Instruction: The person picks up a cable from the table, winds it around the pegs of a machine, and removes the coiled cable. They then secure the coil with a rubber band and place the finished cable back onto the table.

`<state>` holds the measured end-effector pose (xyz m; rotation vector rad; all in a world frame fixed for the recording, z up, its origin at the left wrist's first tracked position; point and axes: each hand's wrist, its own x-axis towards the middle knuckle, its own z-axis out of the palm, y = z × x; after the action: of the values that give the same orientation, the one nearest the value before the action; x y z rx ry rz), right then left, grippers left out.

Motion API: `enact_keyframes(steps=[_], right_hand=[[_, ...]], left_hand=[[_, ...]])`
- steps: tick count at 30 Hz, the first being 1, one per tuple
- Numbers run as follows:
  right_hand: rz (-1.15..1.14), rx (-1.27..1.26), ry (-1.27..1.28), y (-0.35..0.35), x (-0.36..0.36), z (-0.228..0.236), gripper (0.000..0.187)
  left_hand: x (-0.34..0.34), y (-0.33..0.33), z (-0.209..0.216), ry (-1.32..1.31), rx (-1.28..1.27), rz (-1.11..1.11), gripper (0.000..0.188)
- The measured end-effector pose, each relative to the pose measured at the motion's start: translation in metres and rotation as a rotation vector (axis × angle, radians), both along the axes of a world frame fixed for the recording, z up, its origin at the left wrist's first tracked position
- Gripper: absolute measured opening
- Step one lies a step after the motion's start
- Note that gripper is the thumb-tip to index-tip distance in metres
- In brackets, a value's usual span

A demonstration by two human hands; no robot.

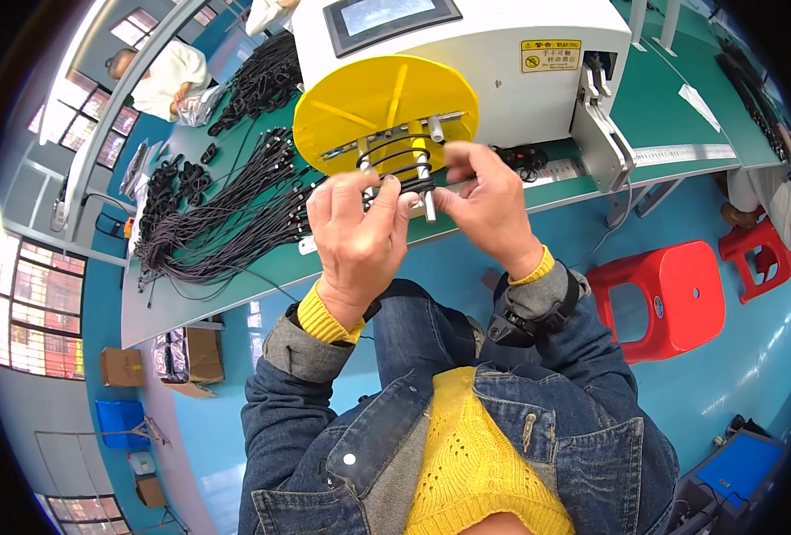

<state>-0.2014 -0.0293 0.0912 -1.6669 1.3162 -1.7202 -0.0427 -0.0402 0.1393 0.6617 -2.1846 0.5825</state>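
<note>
A black cable (401,170) lies in loops around the metal posts of a yellow disc (333,114) on the front of a white winding machine (511,102). My left hand (355,239) is closed at the lower left of these loops, thumb and index finger pinching the cable. At the right side, beside the post tip (429,209), my right hand (493,209) has its thumb and fingers pressed on the cable. My fingers hide part of the loops, so the cable's ends cannot be made out.
Many straight black cables (226,214) spread over the green table (275,165) on the left, with coiled bundles (262,76) behind. A metal bracket (602,143) and ruler strip (680,154) stand right. Below are a red stool (667,299) and cardboard box (204,357). A person (165,76) works far left.
</note>
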Motion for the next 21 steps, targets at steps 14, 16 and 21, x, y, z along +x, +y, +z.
enact_keyframes(steps=[14,16,21], right_hand=[[0.237,0.024,-0.065,-0.010,-0.002,-0.008,0.071],[0.247,-0.014,-0.118,-0.013,0.003,-0.014,0.070],[0.191,-0.078,-0.188,-0.011,0.019,-0.018,0.066]], left_hand=[[-0.004,-0.008,-0.006,0.110,0.639,-0.025,0.046],[-0.006,-0.009,-0.007,0.133,0.595,-0.028,0.045],[-0.006,-0.011,-0.001,0.094,0.578,0.028,0.039]])
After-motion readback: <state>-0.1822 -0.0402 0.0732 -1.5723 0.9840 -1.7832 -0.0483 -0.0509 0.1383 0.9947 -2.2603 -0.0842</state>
